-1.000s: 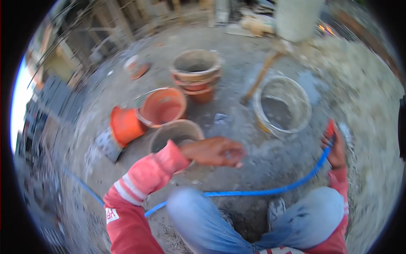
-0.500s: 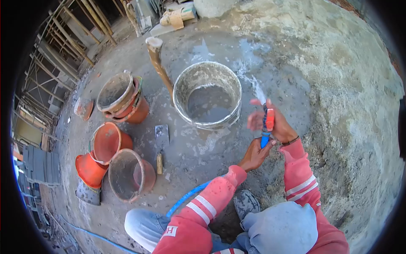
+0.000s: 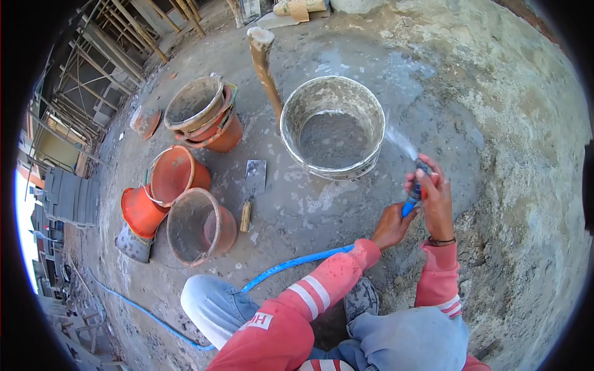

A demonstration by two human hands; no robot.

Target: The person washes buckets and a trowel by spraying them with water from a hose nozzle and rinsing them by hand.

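Fingers clamped, the left hand point(image 3: 390, 227) grips one blue hose point(image 3: 297, 260) and the right hand point(image 3: 437, 203) its spraying nozzle point(image 3: 422, 167), right of one large bucket point(image 3: 334, 96) holding grey sludge point(image 3: 334, 141). Left of it are three loose orange buckets point(image 3: 171, 175), one bucket stack point(image 3: 226, 134), one trowel point(image 3: 255, 177)

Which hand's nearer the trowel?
Left hand: it's on the blue hose just below the nozzle, to the trowel's right. The right hand, farther right, is at the nozzle.
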